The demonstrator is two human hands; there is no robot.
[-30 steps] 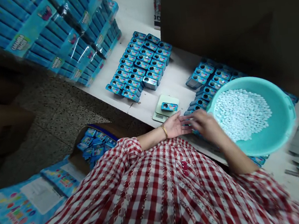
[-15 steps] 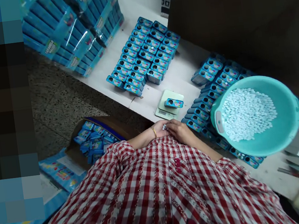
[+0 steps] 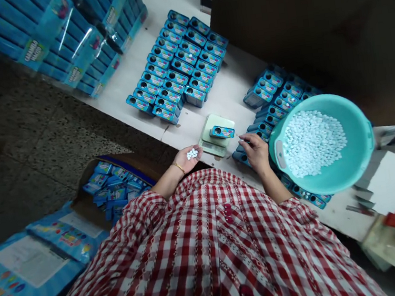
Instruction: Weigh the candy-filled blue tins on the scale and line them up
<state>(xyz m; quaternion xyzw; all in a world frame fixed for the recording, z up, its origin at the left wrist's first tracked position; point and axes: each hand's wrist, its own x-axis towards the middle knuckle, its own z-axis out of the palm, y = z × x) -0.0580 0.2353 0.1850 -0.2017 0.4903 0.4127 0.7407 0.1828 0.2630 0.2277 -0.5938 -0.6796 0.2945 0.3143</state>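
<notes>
A little pile of small white candies [image 3: 191, 154] lies in the cupped palm of my left hand [image 3: 185, 160], which is turned upward at the table's front edge. My right hand [image 3: 256, 152] hovers to the right of a pale kitchen scale [image 3: 207, 146], its thumb and forefinger drawn together. Whatever they pinch, if anything, is too small to make out. On the scale lies a blue candy tin [image 3: 222, 132] with a dark round opening in its top. A turquoise tub [image 3: 360, 157] of the same white candies stands right of my right hand.
Several rows of blue tins [image 3: 169, 81] stand on the white table [image 3: 116, 100], with more tins [image 3: 265, 87] beside and under the tub. Wrapped packs [image 3: 37, 47] are stacked at back left. An open carton [image 3: 89, 175] of blue packets sits at lower left.
My hands have parted from each other at my waist. The left moved left and opened palm up, showing the candies; the right moved out beside the scale. The view shifted slightly.
</notes>
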